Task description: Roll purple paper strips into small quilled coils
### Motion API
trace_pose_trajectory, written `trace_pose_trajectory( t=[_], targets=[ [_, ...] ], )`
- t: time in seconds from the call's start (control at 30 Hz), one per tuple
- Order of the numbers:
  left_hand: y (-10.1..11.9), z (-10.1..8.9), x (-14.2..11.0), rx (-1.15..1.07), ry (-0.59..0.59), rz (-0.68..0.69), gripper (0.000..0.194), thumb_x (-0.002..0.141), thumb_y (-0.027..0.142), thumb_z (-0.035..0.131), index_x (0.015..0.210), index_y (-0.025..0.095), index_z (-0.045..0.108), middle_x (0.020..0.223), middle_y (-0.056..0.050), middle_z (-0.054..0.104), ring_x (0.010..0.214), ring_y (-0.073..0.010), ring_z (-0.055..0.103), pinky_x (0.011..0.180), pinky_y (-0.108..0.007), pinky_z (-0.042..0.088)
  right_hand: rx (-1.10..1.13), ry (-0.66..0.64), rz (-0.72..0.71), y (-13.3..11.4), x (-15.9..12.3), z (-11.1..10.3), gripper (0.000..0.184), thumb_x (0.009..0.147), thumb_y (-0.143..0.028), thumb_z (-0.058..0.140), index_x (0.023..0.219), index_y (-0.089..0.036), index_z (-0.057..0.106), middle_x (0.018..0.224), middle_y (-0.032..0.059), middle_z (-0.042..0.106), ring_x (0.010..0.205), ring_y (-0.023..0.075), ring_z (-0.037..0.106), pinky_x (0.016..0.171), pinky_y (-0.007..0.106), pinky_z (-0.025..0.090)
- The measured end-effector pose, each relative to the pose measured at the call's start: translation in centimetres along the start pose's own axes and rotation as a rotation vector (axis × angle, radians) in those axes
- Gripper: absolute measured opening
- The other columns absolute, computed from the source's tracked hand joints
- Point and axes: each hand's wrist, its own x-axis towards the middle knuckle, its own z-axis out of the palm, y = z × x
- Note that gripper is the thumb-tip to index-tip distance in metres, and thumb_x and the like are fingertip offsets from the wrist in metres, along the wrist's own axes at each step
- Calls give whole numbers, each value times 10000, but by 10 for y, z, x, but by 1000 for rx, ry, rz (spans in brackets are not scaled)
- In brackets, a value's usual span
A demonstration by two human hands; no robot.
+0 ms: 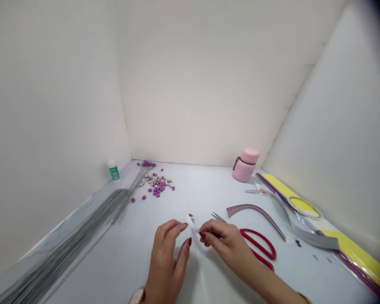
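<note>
My right hand [226, 241] pinches a thin white strip, probably paper [194, 225], between thumb and fingertips; its lower part is blurred. My left hand [168, 250] is beside the strip, thumb and index finger apart, with nothing visible between them. A small dark red bit [191, 215] shows by the strip's upper end. Red-handled scissors [266, 244] lie behind my right hand, which partly covers them; their metal tips point to the upper left. Just beyond them curves a dusky pink speckled strip [250, 207].
A bundle of grey wires [91, 228] runs along the left. Purple, silver and pink folded stars [158, 185] lie scattered behind, near a green-and-white glue stick [113, 171]. A pink flask [245, 166] stands back right. Grey-handled scissors [299, 207] and yellow packs [278, 184] line the right.
</note>
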Motion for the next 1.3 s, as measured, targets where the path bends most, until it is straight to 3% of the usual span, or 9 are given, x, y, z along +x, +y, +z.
trace_pose_trajectory(
  t=[0.1,0.27,0.43,0.57,0.77,0.87,1.03,1.17,1.3],
  targets=[
    [3,-5,5,196,-194,254,314,773,128,534,1064,240,568,1036,-69,633,1046,-245,499,965,-463,261,-385,-5,-217,7,-20,0,205,846,-158,423,856,-175,627,766,76,666,708,188,592,639,303,433],
    [11,-9,14,335,-243,286,182,810,108,489,812,223,630,719,2,679,794,-173,586,973,-450,173,-659,57,-326,22,-33,-5,254,855,-107,387,969,-159,608,823,103,662,748,209,588,643,322,435],
    [12,-10,14,386,-294,328,186,821,120,472,793,220,626,677,9,667,703,-150,582,960,-425,178,-651,216,-329,27,-32,-9,246,869,-151,394,851,-202,634,747,71,622,723,192,563,666,317,418],
    [5,-7,16,424,-351,304,210,839,146,440,727,204,608,667,0,653,702,-152,576,947,-433,186,-551,182,-235,27,-29,-6,231,849,-191,448,706,-191,630,658,52,604,653,180,556,606,288,402],
    [-4,-5,16,347,-414,205,223,850,170,394,747,202,589,672,-2,647,667,-152,571,967,-473,160,-35,-38,110,23,-28,-2,191,798,-236,503,646,-193,612,533,-15,581,476,111,489,466,217,352],
    [-1,-5,14,235,-450,28,256,859,224,379,667,190,545,601,11,595,589,-143,546,884,-399,305,421,-209,358,25,-26,-6,247,798,-355,509,662,-164,588,451,-38,523,370,75,419,392,183,307],
    [9,-4,11,-80,-422,-441,363,858,377,364,552,200,445,472,38,472,463,-129,444,477,-213,330,1065,-39,477,31,-21,-13,258,812,-393,503,813,-152,592,596,14,609,478,82,529,452,165,388],
    [16,-4,8,-248,-392,-569,412,853,434,344,531,194,439,484,27,490,502,-135,458,495,-208,328,1327,-15,487,27,-20,-2,429,779,-509,488,980,-142,584,866,89,624,714,135,592,552,199,455],
    [23,-2,6,-370,-367,-650,371,851,447,339,607,197,465,482,29,518,509,-145,489,525,-216,362,1419,15,535,22,-21,15,406,730,-462,587,959,-126,595,831,71,618,666,110,576,559,182,454]
  ],
)
